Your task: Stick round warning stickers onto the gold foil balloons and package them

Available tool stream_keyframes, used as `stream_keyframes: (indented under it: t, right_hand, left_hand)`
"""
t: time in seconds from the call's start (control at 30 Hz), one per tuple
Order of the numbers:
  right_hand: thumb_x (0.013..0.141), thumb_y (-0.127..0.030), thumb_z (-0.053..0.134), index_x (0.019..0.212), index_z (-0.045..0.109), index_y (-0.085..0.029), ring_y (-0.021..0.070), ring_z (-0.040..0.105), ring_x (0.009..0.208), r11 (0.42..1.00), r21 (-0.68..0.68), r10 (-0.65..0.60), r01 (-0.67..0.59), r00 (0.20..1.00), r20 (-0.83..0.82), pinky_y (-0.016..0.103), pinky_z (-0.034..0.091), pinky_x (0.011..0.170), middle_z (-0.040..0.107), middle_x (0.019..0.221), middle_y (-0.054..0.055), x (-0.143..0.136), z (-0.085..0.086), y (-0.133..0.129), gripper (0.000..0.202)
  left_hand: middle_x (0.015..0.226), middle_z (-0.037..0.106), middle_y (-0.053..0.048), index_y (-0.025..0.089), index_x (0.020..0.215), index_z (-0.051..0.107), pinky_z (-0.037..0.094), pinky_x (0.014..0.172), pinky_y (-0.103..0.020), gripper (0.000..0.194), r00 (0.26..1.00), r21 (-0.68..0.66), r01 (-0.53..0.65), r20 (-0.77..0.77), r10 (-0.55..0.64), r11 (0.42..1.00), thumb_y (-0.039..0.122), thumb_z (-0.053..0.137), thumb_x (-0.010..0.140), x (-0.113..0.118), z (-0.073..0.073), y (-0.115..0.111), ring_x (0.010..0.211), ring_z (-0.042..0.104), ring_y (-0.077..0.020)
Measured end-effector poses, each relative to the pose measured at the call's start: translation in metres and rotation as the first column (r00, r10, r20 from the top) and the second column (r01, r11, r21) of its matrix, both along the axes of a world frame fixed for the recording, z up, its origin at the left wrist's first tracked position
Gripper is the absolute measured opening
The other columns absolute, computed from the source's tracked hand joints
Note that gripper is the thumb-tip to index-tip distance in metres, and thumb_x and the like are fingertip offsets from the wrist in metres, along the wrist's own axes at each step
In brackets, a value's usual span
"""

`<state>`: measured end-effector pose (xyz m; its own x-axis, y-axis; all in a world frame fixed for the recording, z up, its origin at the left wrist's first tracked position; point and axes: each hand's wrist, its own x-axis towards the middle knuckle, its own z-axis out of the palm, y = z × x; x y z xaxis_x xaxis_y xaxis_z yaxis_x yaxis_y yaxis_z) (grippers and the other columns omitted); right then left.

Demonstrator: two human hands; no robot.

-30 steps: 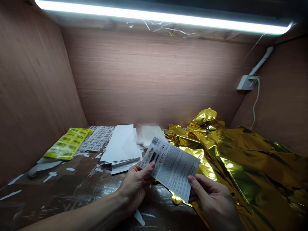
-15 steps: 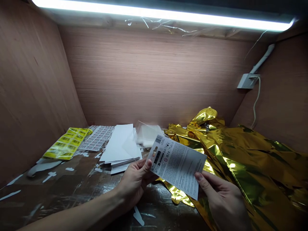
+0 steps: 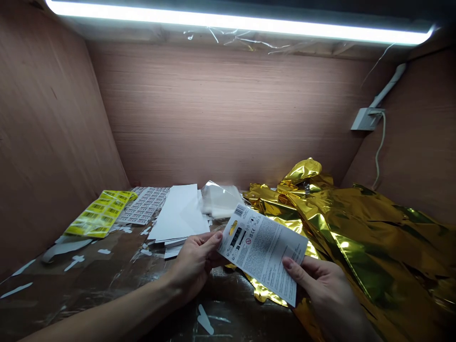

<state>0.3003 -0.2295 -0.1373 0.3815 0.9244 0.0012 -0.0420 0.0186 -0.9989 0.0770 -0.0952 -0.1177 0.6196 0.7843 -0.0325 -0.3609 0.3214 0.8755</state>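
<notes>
A white printed card is held tilted above the table, its text and barcode side facing me. It has a yellow-looking hang hole near its upper left end. My right hand pinches the card's lower right end, thumb on the front and fingers behind. My left hand is closed at the card's left edge, thumb on top; its other fingers are partly hidden. Just beyond the left hand lie a stack of white cards and a pile of clear plastic sleeves.
Crumpled gold foil sheets cover the right side. Yellow barcode labels and a white label sheet lie on the left. White scraps dot the brown table. Wooden walls enclose it, with a socket box at right.
The card has shifted slightly right and down. My left thumb has slid from the card's face back to its left edge, and my right thumb lies further onto the card.
</notes>
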Motion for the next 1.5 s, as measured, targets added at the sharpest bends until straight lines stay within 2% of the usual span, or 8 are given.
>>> stream_keyframes:
  t: [0.17,0.3,0.43,0.6,0.83,0.97,1.23,1.5]
  right_hand:
    - [0.078,-0.056,0.084,0.091,0.084,-0.011,0.0265,0.072,0.072,0.999,0.021,-0.031,0.032,0.998,-0.051,0.034,0.06,0.066,0.077,0.08,0.013,0.005,0.001,0.0,0.047]
    - [0.077,-0.055,0.085,0.087,0.083,-0.01,0.02,0.063,0.056,0.998,0.027,-0.052,0.054,0.997,-0.065,0.032,0.057,0.055,0.071,0.068,0.009,0.005,0.004,0.0,0.046]
    - [0.078,-0.054,0.085,0.087,0.083,-0.01,0.0179,0.06,0.056,1.0,0.004,-0.013,0.013,0.994,-0.105,0.027,0.051,0.049,0.07,0.068,0.008,0.004,0.002,0.001,0.046]
    - [0.08,-0.052,0.085,0.087,0.083,-0.01,0.0179,0.064,0.059,0.999,0.006,0.05,-0.05,0.974,-0.219,0.026,0.052,0.051,0.071,0.069,0.009,-0.003,0.001,0.001,0.043]
    - [0.08,-0.05,0.085,0.083,0.082,-0.011,0.0187,0.067,0.059,0.999,0.011,0.054,-0.053,0.961,-0.272,0.028,0.055,0.056,0.073,0.069,0.009,-0.01,0.004,-0.001,0.04]
    - [0.08,-0.057,0.083,0.077,0.08,-0.011,0.0203,0.068,0.058,1.0,0.006,0.007,-0.007,0.989,-0.147,0.028,0.054,0.053,0.073,0.067,0.01,-0.013,0.001,-0.004,0.047]
    - [0.083,-0.069,0.073,0.066,0.077,-0.013,0.0237,0.072,0.055,0.996,-0.062,0.068,-0.062,0.993,0.098,0.028,0.056,0.053,0.075,0.063,0.012,-0.014,-0.01,-0.007,0.058]
    - [0.08,-0.071,0.074,0.072,0.079,-0.014,0.0272,0.076,0.064,0.99,-0.085,0.115,-0.116,0.993,-0.011,0.033,0.063,0.06,0.078,0.073,0.012,-0.024,-0.006,-0.004,0.058]
  left_hand:
    - [0.099,0.08,-0.015,0.013,0.114,0.081,0.062,0.078,-0.033,0.036,1.0,0.013,0.027,0.0,-0.027,1.0,0.038,0.081,0.088,-0.001,-0.001,0.005,0.079,0.073,-0.0204]
    - [0.097,0.08,-0.015,0.012,0.117,0.08,0.061,0.088,-0.037,0.046,0.997,0.035,0.073,0.038,-0.074,0.997,0.044,0.085,0.083,-0.002,-0.002,0.002,0.081,0.075,-0.0216]
    - [0.106,0.08,-0.015,0.016,0.119,0.079,0.058,0.094,-0.04,0.056,0.99,0.176,0.137,0.009,-0.141,0.975,0.024,0.097,0.067,-0.003,-0.002,-0.004,0.095,0.076,-0.0273]
    - [0.101,0.08,-0.016,0.014,0.105,0.082,0.06,0.087,-0.036,0.028,0.984,0.263,0.179,-0.052,-0.172,0.948,0.021,0.088,0.079,-0.003,0.003,-0.013,0.094,0.076,-0.0275]
    - [0.104,0.08,-0.015,0.015,0.108,0.083,0.061,0.086,-0.037,0.025,0.986,0.263,0.168,-0.06,-0.158,0.95,0.023,0.084,0.084,-0.004,0.002,-0.013,0.094,0.076,-0.0272]
    - [0.111,0.079,-0.016,0.013,0.111,0.081,0.06,0.095,-0.044,0.025,0.983,0.272,0.183,-0.037,-0.179,0.945,0.025,0.079,0.09,-0.002,0.003,-0.014,0.101,0.076,-0.0303]
    - [0.099,0.081,-0.015,0.011,0.101,0.081,0.063,0.085,-0.043,0.023,0.996,0.248,0.057,-0.085,-0.037,0.967,0.031,0.079,0.09,0.0,0.006,-0.015,0.088,0.077,-0.0283]
    - [0.1,0.08,-0.014,0.012,0.103,0.08,0.062,0.076,-0.036,0.028,0.987,0.218,-0.1,-0.099,0.124,0.971,0.035,0.082,0.087,0.005,-0.002,-0.013,0.082,0.075,-0.0247]
